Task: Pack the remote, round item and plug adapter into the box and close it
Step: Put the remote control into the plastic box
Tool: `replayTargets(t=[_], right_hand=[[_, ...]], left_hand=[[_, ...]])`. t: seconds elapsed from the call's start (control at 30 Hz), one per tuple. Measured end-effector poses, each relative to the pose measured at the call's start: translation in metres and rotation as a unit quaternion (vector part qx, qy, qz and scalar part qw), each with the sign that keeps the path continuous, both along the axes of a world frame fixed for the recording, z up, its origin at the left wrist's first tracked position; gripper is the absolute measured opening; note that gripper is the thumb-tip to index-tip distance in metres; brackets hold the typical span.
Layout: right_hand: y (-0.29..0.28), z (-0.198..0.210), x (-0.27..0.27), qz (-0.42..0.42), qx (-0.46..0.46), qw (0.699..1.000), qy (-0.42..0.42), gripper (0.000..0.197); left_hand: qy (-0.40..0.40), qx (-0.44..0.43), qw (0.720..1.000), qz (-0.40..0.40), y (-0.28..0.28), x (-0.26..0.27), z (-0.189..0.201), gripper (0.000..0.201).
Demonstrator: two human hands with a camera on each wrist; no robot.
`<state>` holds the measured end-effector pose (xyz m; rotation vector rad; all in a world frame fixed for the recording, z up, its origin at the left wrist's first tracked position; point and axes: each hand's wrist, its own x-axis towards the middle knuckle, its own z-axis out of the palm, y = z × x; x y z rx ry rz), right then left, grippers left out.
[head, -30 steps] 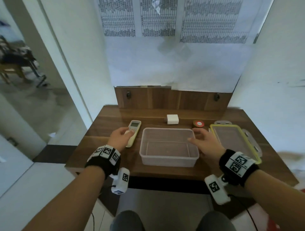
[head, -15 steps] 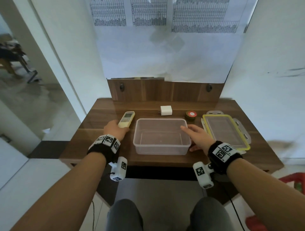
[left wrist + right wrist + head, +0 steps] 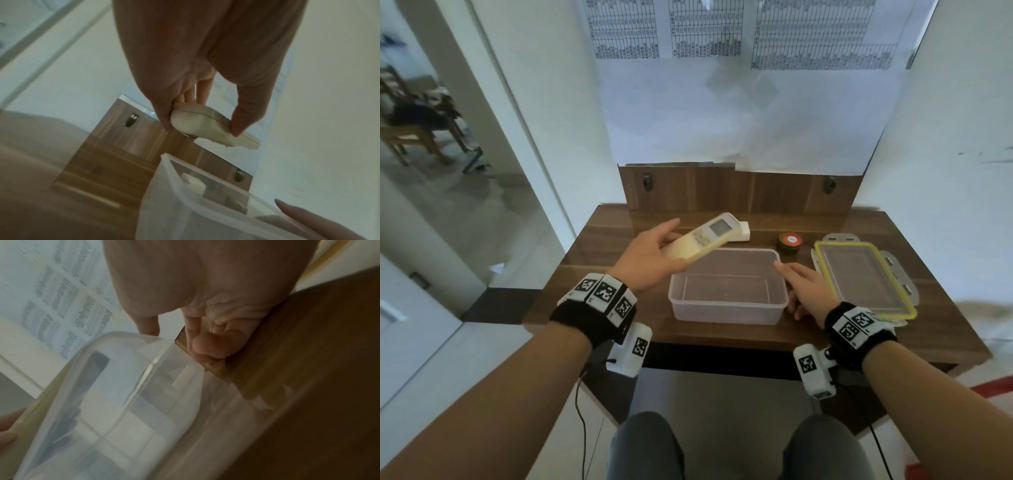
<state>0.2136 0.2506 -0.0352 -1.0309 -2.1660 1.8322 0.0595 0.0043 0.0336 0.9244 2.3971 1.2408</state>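
Nothing is packed yet: your left hand (image 3: 650,263) fingers (image 3: 244,116) grip the remote (image 3: 702,240) above the empty box (image 3: 726,313), your right hand (image 3: 808,291) rests loose-fingered against its right wall, and the round item (image 3: 789,242), adapter (image 3: 744,233) and lid (image 3: 859,277) wait on the table (image 3: 599,260).

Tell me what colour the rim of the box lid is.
Yellow, around a clear lid beside the box; the head view shows it best.

The right grip (image 3: 205,288) is resting one digit on the translucent box (image 3: 123,394) rim, its other fingers (image 3: 213,344) curling just beside it over the tabletop (image 3: 308,353).
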Motion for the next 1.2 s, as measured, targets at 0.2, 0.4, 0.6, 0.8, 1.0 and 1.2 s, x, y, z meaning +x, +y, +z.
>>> replayTargets(t=[0.2, 0.4, 0.6, 0.8, 1.0, 1.2], right_hand=[[0.000, -0.002, 0.004, 0.004, -0.011, 1.000, 0.015, 0.042], [0.000, -0.002, 0.007, 0.020, -0.002, 0.999, 0.029, 0.039], [0.001, -0.005, 0.007, 0.022, 0.002, 0.999, 0.040, 0.044], [0.001, -0.006, 0.006, 0.022, -0.001, 0.999, 0.037, 0.045], [0.000, -0.006, 0.006, 0.028, 0.007, 0.999, 0.029, 0.046], [0.001, -0.007, 0.006, 0.026, 0.011, 0.999, 0.025, 0.047]], left_hand=[[0.059, -0.168, 0.976, -0.124, 0.034, 0.014, 0.011, 0.079], [0.089, -0.300, 0.930, -0.194, 0.055, 0.017, 0.005, 0.063], [0.081, -0.343, 0.913, -0.204, 0.067, 0.010, -0.005, 0.061], [0.075, -0.380, 0.896, -0.218, 0.070, 0.008, -0.009, 0.056], [0.065, -0.387, 0.887, -0.242, 0.072, 0.014, -0.012, 0.056], [0.075, -0.396, 0.880, -0.252, 0.072, 0.016, -0.012, 0.063]])
